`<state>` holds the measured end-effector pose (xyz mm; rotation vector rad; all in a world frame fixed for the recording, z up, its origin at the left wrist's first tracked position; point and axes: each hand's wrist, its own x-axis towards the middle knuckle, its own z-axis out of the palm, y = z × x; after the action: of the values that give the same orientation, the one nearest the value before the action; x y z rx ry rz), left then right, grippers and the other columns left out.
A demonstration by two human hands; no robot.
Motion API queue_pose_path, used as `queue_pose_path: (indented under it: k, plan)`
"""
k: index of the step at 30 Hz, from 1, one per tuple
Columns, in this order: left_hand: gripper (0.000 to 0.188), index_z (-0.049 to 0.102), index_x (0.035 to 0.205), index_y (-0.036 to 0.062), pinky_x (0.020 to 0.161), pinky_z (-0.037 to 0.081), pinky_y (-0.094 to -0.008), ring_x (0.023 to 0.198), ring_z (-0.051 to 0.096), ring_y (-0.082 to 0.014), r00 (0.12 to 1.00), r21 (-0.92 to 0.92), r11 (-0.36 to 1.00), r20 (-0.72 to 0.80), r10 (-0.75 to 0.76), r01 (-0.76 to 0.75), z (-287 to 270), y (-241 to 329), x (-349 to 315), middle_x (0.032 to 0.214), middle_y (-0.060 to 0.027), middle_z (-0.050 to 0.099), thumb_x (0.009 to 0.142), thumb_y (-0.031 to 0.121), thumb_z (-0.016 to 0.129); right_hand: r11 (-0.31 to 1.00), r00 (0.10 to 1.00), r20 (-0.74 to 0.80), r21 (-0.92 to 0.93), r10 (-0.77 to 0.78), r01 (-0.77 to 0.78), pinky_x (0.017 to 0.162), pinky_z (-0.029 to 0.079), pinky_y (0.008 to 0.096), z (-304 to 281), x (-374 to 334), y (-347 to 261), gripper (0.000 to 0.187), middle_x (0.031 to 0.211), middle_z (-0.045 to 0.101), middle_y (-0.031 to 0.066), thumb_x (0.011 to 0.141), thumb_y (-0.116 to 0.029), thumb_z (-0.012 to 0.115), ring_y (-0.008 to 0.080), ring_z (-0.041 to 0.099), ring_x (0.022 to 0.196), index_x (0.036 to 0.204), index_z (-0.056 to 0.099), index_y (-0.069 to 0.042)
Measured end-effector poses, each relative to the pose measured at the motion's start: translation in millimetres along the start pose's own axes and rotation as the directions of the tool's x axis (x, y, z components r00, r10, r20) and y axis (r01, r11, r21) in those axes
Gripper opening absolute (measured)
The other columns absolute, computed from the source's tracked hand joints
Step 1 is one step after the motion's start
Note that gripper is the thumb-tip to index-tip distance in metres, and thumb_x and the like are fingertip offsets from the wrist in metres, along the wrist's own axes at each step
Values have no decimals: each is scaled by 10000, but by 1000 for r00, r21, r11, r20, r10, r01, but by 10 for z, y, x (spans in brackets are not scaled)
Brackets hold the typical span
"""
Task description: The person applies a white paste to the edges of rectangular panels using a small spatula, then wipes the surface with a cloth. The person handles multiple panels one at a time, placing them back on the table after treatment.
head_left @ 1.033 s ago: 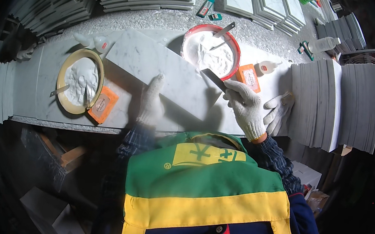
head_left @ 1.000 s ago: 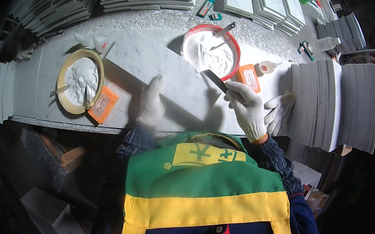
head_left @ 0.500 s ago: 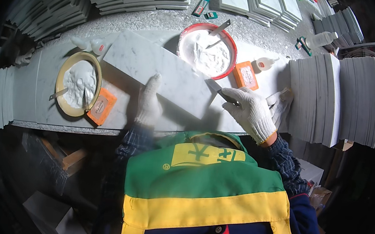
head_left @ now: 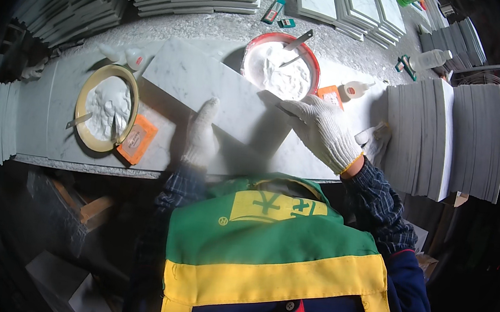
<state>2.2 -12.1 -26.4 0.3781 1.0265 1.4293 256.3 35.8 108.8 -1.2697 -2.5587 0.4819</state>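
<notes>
1 marble slab [head_left: 203, 75], raised above the desk [head_left: 220, 29], is gripped at its near edge by my left hand [head_left: 202, 136]; my right hand's [head_left: 324, 130] fingers clasp a scraper [head_left: 282, 107] near the slab's right end. I should brace the slab and slide the scraper evenly.

Green characters [head_left: 266, 204] on apron [head_left: 270, 249], labelled orange box [head_left: 138, 139]

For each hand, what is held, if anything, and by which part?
The left hand holds the marble slab by its near edge, thumb on top. The right hand holds a blade; the gripped part is hidden.
</notes>
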Motion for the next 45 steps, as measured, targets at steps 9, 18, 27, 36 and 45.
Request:
queue_pose_path:
  k: [9, 18, 27, 36, 45]
  plan:
    - [476, 570, 1370, -39, 1033, 567, -436, 1184, 683, -280, 1000, -7, 1000, -16, -27, 27, -36, -25, 28, 1301, -150, 673, 992, 231, 673, 998, 997, 55, 21, 61, -62, 714, 538, 437, -117, -375, -30, 309, 880, 652, 113, 902, -104, 740, 306, 673, 803, 1211, 741, -110]
    - [514, 533, 1418, -31, 1072, 540, -445, 1238, 653, -278, 1000, -30, 999, 17, 16, -16, -55, -38, 34, 1352, -147, 647, 998, 229, 675, 997, 997, -22, -36, -73, 73, 715, 559, 424, 15, -115, 65, 315, 927, 668, 105, 888, -109, 696, 306, 693, 839, 1200, 722, -137]
    - [534, 540, 1413, -33, 1086, 527, -434, 1248, 643, -273, 1000, -3, 1000, -4, 16, -16, -87, -70, 49, 1361, -142, 644, 984, 246, 692, 996, 992, 87, -16, -90, 92, 690, 544, 428, -239, -292, 186, 383, 887, 640, 85, 882, -137, 704, 290, 678, 805, 1259, 714, -202]
    - [525, 541, 1419, -37, 1087, 526, -447, 1251, 644, -280, 998, 3, 1000, -58, -17, 17, -26, -16, 11, 1364, -153, 640, 991, 238, 673, 993, 992, 54, -8, -114, 115, 719, 556, 415, -27, 16, 275, 341, 932, 676, 98, 892, -129, 739, 292, 689, 829, 1232, 738, -152]
    - [548, 543, 1415, -33, 1078, 534, -446, 1236, 652, -281, 999, -5, 1000, -34, -27, 27, -42, -27, -4, 1357, -147, 644, 976, 258, 693, 985, 977, 137, -35, -161, 167, 738, 559, 413, -269, -120, 339, 419, 950, 680, 69, 837, -120, 807, 277, 688, 852, 1248, 746, -181]
